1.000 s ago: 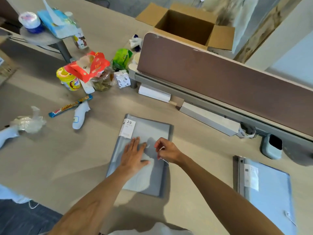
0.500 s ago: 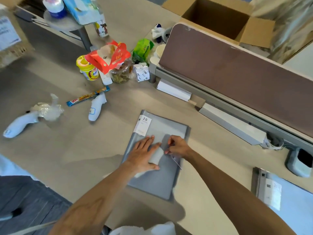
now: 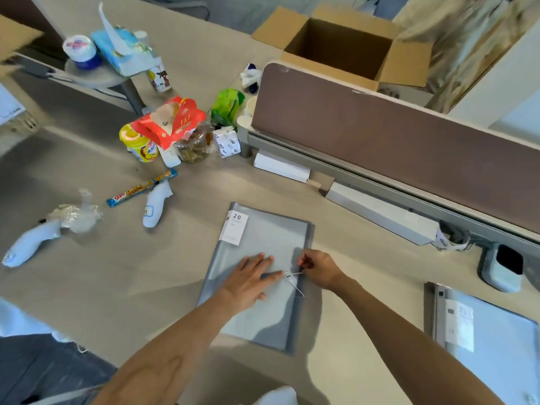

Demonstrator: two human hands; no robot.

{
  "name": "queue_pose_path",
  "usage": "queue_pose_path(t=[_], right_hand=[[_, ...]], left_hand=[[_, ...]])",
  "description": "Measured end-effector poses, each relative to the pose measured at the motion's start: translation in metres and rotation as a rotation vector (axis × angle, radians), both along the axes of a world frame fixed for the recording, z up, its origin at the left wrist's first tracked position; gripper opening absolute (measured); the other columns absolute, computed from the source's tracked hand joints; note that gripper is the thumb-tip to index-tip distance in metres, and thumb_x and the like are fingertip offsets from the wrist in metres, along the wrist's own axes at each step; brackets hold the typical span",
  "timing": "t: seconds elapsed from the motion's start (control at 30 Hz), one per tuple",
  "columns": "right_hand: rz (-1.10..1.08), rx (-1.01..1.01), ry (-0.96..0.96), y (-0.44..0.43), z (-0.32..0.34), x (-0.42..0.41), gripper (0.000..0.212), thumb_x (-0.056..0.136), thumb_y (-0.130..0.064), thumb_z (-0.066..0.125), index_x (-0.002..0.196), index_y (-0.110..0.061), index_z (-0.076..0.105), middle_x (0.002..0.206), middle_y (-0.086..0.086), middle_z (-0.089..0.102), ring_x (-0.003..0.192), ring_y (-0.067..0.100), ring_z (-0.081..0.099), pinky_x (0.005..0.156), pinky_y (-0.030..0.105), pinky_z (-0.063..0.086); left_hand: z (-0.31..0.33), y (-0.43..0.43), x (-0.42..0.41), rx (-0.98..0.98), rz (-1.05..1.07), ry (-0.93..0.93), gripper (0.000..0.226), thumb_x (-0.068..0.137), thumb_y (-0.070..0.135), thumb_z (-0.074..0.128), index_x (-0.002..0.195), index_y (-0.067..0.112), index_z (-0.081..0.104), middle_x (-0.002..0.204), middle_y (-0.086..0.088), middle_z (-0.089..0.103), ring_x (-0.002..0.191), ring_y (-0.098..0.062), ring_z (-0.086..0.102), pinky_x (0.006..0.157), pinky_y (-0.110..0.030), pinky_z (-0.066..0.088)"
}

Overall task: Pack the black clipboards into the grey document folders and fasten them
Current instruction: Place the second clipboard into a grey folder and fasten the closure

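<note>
A grey document folder (image 3: 271, 235) with a white "20" label lies closed on the desk in front of me. My left hand (image 3: 251, 280) presses flat on its cover, fingers spread. My right hand (image 3: 317, 268) pinches the thin white elastic cord (image 3: 295, 283) at the folder's right edge, where a small button sits. A second grey folder (image 3: 493, 337) lies at the right edge of the view, closed. No black clipboard is visible; whatever is inside the folders is hidden.
A brown divider panel (image 3: 394, 147) runs along the back right, with an open cardboard box (image 3: 342, 45) behind it. Snacks, a yellow cup (image 3: 140, 144), a candy bar (image 3: 140, 188) and two white handheld devices (image 3: 155, 206) crowd the left. A grey desk socket (image 3: 502, 267) sits right.
The flap my left hand was folding half a second ago now lies flat. My right hand has drawn the cord out toward the folder's right edge. The camera view shifted.
</note>
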State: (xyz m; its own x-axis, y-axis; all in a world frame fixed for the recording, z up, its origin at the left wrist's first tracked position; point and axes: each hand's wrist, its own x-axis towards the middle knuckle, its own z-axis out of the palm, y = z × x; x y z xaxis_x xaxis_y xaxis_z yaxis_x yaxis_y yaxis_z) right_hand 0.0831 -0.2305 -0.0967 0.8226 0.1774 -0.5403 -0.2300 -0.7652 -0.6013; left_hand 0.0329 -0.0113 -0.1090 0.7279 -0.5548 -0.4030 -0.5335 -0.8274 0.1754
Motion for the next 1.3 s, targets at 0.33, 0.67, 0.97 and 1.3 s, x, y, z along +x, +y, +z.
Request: queue_pose_path(t=[0.33,0.67,0.97,1.3], right_hand=[[0.196,-0.086,-0.179,-0.009,-0.004,-0.036,0.020,0.076,0.001,0.053,0.090,-0.007,0.065,0.097,0.012,0.067,0.091,0.030,0.061,0.081,0.034,0.048],[0.264,-0.147,-0.211,-0.006,0.005,-0.045,0.018,0.079,-0.004,0.055,0.092,-0.008,0.067,0.100,0.013,0.067,0.092,0.031,0.061,0.081,0.034,0.046],[0.202,-0.185,-0.232,-0.006,0.007,-0.047,0.024,0.078,-0.005,0.056,0.098,-0.009,0.069,0.102,0.013,0.069,0.097,0.032,0.062,0.086,0.036,0.047],[0.319,-0.346,-0.311,-0.012,0.013,-0.058,0.019,0.090,-0.022,0.052,0.105,-0.013,0.061,0.108,0.011,0.062,0.103,0.031,0.056,0.082,0.038,0.047]], left_hand=[[0.008,-0.016,0.002,0.176,0.018,0.084,0.077,0.097,0.026,0.051,0.153,0.033,-0.001,0.163,-0.010,-0.005,0.150,-0.034,-0.004,0.120,-0.052,0.009],[-0.003,-0.014,-0.003,0.102,0.101,0.076,0.077,0.095,0.025,0.054,0.153,0.035,0.004,0.164,-0.005,-0.004,0.151,-0.030,-0.004,0.121,-0.049,0.008],[-0.002,-0.014,-0.002,0.089,0.117,0.107,0.075,0.096,0.023,0.052,0.153,0.035,0.004,0.164,-0.003,-0.007,0.151,-0.028,-0.007,0.120,-0.052,0.006],[0.003,-0.011,-0.002,0.053,0.108,0.114,0.074,0.095,0.022,0.054,0.153,0.032,0.008,0.164,-0.003,-0.004,0.151,-0.028,-0.006,0.121,-0.051,0.008]])
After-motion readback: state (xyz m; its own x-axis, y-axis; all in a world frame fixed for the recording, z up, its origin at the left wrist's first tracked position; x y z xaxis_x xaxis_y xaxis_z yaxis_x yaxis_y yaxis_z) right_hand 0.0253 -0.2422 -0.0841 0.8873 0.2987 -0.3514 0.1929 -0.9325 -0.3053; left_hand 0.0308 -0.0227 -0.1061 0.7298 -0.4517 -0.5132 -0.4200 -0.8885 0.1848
